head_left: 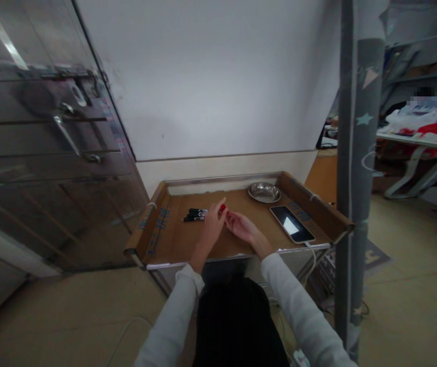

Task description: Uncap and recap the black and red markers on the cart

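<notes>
Over the middle of the cardboard-lined table, my two hands meet. My left hand (213, 220) pinches a small red object (223, 207) whose kind is too small to make out. Closed fingers of my right hand (240, 226) come up against it from the right, where a bit of red also shows at the fingertips. Just left of my left hand lie several black markers (194, 215) side by side, their right ends partly hidden behind it. A shallow round metal dish (264, 192) sits at the back right, apart from both hands.
A phone (292, 224) with a white cable (312, 260) lies on the table's right side. Raised cardboard edges (312, 201) border the sides. A wrapped grey pole (352, 204) stands close at right, a white wall (218, 81) behind, a metal door (43, 132) at left.
</notes>
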The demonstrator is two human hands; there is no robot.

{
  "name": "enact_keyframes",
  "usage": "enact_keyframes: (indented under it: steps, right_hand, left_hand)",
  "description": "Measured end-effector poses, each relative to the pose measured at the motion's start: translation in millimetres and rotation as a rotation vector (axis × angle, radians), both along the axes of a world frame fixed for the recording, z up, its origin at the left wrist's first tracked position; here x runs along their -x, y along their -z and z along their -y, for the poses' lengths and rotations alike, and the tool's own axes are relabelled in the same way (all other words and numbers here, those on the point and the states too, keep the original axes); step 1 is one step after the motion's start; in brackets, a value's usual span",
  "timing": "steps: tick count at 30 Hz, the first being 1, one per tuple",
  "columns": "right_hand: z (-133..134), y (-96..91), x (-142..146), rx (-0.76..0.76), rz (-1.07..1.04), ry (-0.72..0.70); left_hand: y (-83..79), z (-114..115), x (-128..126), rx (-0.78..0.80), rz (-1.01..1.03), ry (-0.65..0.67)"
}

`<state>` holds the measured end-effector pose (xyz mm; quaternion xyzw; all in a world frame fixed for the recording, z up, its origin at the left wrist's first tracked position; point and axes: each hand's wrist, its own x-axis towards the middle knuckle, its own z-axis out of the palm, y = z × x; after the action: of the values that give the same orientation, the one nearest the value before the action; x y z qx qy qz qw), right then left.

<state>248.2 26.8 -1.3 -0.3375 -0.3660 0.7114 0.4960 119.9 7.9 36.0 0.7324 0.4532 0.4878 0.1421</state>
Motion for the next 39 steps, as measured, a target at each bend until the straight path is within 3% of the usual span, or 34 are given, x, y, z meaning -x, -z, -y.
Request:
enact_keyframes:
  steps: [3, 5, 8, 10, 14, 19, 22, 26, 30, 34, 39]
  right_hand:
    - [-5, -4.7, -10, 0.047, -0.060, -0.022]
    - [-9, -4.6, -16, 0.091, -0.091, -0.018]
    - [-14, 4.0, -24, 0.077, -0.075, 0.043]
    - [-18, 13.9, -26, -0.014, -0.004, 0.109]
    - [-25, 31.4, -22, -0.365, 0.375, 0.269]
    - [-20, 34.2, -13, -0.916, 0.929, 0.206]
    - [-11, 31.1, -14, -0.980, 1.218, 0.318]
    - [-2, 30.9, -20, -0.832, 1.540, 0.524]
    - [-6, 34.1, -21, -0.859, 1.503, 0.468]
    - [-14, 38.2, -19, -0.940, 1.323, 0.392]
    - [-19, 43.2, -19, -0.962, 1.212, 0.346]
  left_hand:
    - [-14.3, -11, 11, -0.007, 0.170, -0.049]
    - [-15.3, -21, 21, 0.001, 0.273, -0.079]
    - [-1.1, -36, 34, 0.065, 0.331, -0.127]
    - [14.0, -44, 39, 0.112, 0.283, -0.136]
    - [36.8, -46, 31, 0.176, -0.025, -0.123]
    - [43.1, -31, 10, 0.098, -0.417, -0.251]
    - [46.7, -30, 5, 0.079, -0.469, -0.253]
    - [53.5, -34, 7, 0.090, -0.431, -0.167]
    - [54.0, -31, 7, 0.045, -0.422, -0.167]
    - [52.4, -26, 6, -0.026, -0.442, -0.045]
    - [56.5, -27, 6, 0.004, -0.478, -0.010]
